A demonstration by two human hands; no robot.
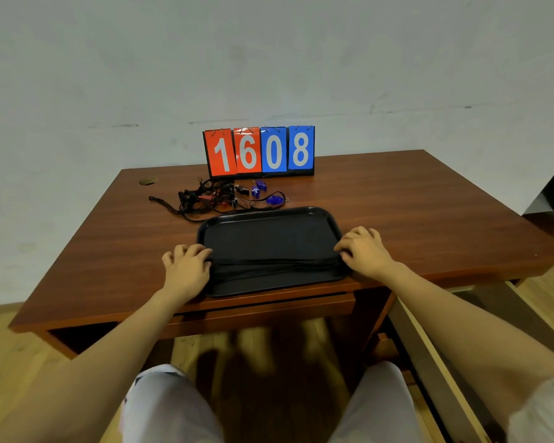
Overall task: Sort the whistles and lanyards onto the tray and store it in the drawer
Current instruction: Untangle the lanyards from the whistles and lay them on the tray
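Both my left hand (186,266) and right hand (363,251) are gripping the side rims of the black tray (269,213) at the desk's (429,203) front edge, risking a tip-off, while tangled lanyards (205,199) and blue whistles (274,199) are lying just beyond, snag-prone.

A black tray (269,244) lies flat, with tangled dark lanyards (202,199) and blue whistles (274,199) just beyond it.

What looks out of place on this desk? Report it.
The lanyards lie in one tangled heap beyond the tray, cords crossing, one strap trailing left, blue whistles scattered beside them. The left hand and right hand grip the tray's sides. Nothing looks spilled or broken.
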